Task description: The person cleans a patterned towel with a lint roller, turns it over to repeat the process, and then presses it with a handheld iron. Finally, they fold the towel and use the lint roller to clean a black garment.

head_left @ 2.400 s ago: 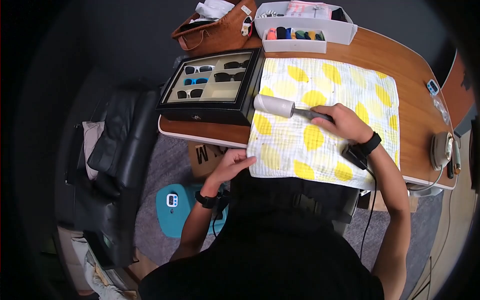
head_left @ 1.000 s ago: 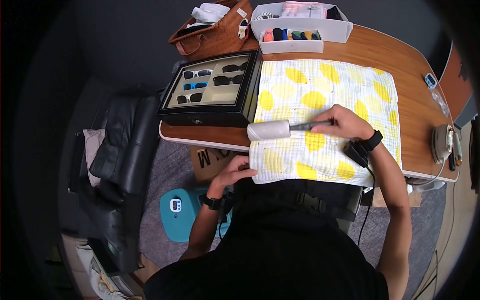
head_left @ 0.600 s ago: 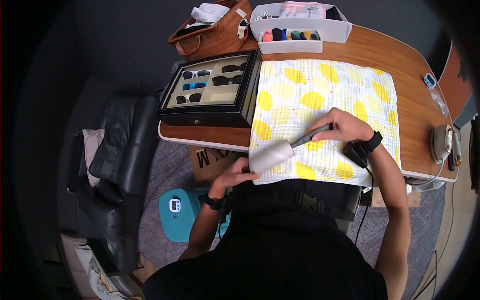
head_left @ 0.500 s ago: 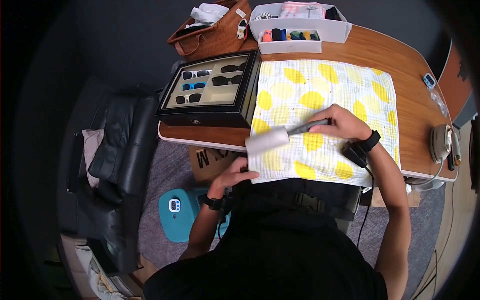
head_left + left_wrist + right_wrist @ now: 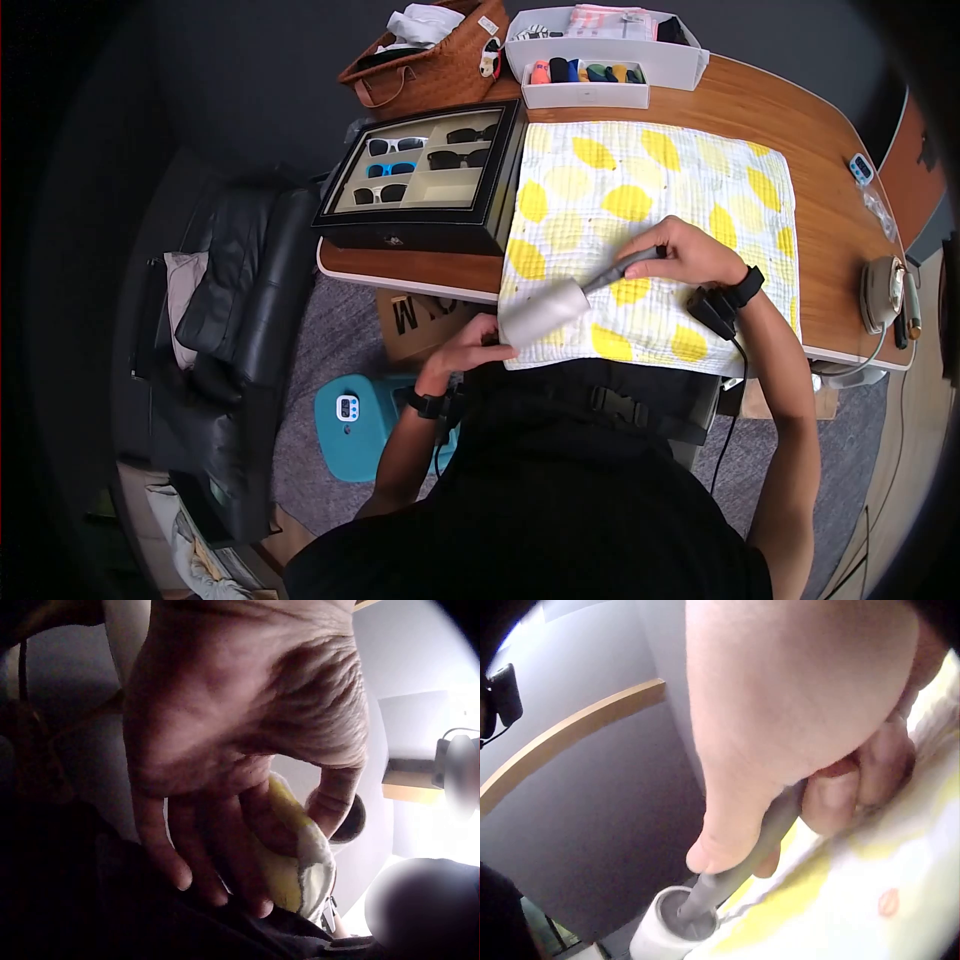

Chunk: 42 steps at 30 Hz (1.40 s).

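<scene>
A white cloth with yellow lemons (image 5: 690,200) lies flat on the table. My right hand (image 5: 690,252) grips the grey handle of a lint roller (image 5: 543,318), whose white cylinder slants over the cloth's near left corner. In the right wrist view the thumb and fingers of the right hand (image 5: 795,712) wrap the handle, with the roller's white end (image 5: 664,930) beyond. My left hand (image 5: 466,350) is at that same corner; in the left wrist view the left hand (image 5: 240,712) pinches the cloth's edge (image 5: 289,877) between thumb and index finger, other fingers hanging down.
A black case of sunglasses (image 5: 500,180) stands left of the cloth. Behind are a brown basket (image 5: 430,75), a small white box of rolled items (image 5: 590,95) and a larger white box (image 5: 685,65). A handheld appliance (image 5: 883,298) sits at the table's right edge.
The roller has passed from beside the case down to the near left corner, swinging back and forth there and changing its slant. The left hand has stayed at the corner.
</scene>
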Motion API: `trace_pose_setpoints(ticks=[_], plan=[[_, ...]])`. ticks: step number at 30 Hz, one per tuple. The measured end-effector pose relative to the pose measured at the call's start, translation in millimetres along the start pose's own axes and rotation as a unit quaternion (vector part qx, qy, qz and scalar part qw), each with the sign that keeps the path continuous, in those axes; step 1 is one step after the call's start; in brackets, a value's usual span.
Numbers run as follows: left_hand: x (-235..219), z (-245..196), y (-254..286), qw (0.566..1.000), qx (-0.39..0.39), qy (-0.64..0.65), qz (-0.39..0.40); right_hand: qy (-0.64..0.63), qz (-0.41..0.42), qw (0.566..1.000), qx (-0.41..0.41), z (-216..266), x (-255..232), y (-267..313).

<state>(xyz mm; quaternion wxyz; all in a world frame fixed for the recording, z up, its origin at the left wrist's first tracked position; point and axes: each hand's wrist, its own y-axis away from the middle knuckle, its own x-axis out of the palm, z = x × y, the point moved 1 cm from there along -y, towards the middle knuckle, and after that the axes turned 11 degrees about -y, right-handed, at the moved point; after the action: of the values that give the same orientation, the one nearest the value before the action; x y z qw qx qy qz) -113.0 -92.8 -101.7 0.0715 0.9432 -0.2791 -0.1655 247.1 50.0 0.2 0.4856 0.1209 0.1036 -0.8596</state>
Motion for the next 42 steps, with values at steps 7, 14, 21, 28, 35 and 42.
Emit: trace_pose_setpoints(ticks=[7,14,21,28,35,42], plan=[[8.4,-17.0,1.0,0.996,0.075,0.041,-0.018,0.071,0.024,0.997,0.020,10.1,-0.3,1.0],[4.5,5.2,0.0,0.994,0.066,0.086,0.003,0.258,0.024,0.964,-0.060,24.6,18.5,-7.0],[-1.5,4.0,5.5,0.989,0.026,0.145,0.006,0.347,-0.074,0.935,-0.012,5.7,13.7,-2.5],[-3.5,21.4,6.7,0.980,0.042,0.194,-0.001,0.205,0.090,0.974,-0.033,17.0,15.2,-2.0],[-8.1,40.2,7.6,0.975,0.061,0.213,-0.003,0.084,0.112,0.990,0.019,21.2,18.3,-1.7],[-0.9,18.9,4.8,0.980,0.054,0.183,-0.060,0.002,0.090,0.996,-0.006,4.2,17.5,-3.2]])
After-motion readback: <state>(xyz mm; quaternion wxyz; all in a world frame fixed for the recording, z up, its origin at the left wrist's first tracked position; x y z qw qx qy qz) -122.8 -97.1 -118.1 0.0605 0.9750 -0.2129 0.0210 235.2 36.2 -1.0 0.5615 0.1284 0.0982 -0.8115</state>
